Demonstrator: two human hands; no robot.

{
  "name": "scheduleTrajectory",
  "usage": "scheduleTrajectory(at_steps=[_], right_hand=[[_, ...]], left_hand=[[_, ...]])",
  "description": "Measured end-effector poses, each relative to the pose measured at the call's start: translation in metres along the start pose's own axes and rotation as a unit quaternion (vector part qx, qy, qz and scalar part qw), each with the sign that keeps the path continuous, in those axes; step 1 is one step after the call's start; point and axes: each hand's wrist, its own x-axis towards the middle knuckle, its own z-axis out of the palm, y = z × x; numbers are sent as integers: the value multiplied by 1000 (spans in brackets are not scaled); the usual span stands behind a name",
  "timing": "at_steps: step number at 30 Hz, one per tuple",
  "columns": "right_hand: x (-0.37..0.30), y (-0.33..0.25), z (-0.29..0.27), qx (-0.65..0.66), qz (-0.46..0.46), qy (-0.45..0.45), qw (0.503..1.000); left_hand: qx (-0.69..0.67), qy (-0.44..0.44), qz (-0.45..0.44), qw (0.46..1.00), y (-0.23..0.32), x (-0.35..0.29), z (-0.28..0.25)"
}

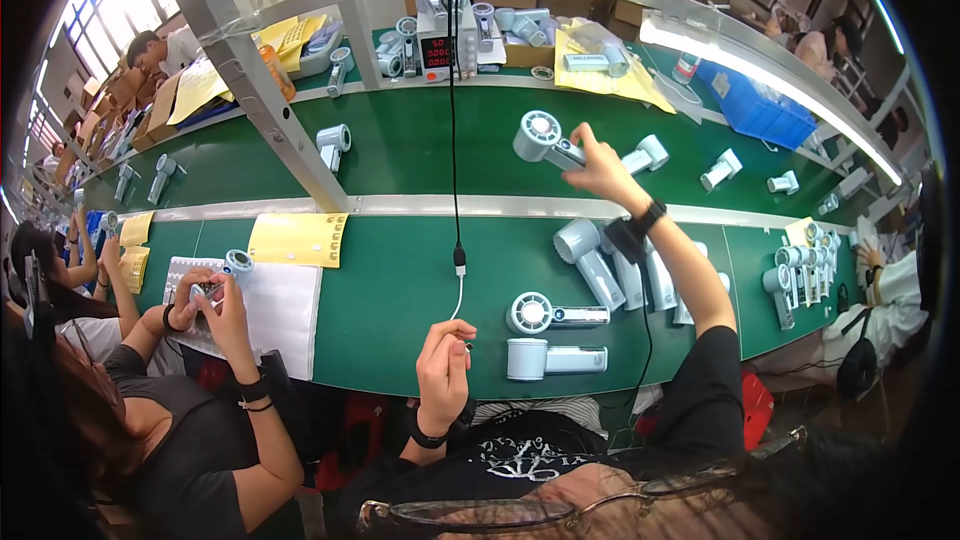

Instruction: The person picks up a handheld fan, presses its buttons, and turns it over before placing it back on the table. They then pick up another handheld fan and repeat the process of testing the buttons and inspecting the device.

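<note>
Right hand [608,172] grips pale-blue plastic handheld fan [540,132], head leftward, beyond green counter's [390,305] far edge; left hand [443,377] pinches thin white cable [461,290] toward near edge.

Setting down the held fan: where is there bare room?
Bare: the front bench between the white papers and white cable; the back bench between the black cable and held fan.

Crowded: under the right forearm, where fans bunch.
</note>
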Motion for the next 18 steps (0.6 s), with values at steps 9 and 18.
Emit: scheduleTrajectory(at_steps=[9, 18], right_hand=[[-156, -80, 18, 602, 48, -81, 793], [-203, -119, 48, 751, 26, 5, 659]], left_hand=[[-54, -78, 18, 995, 5, -6, 20], [-46, -195, 12, 980, 20, -9, 53]])
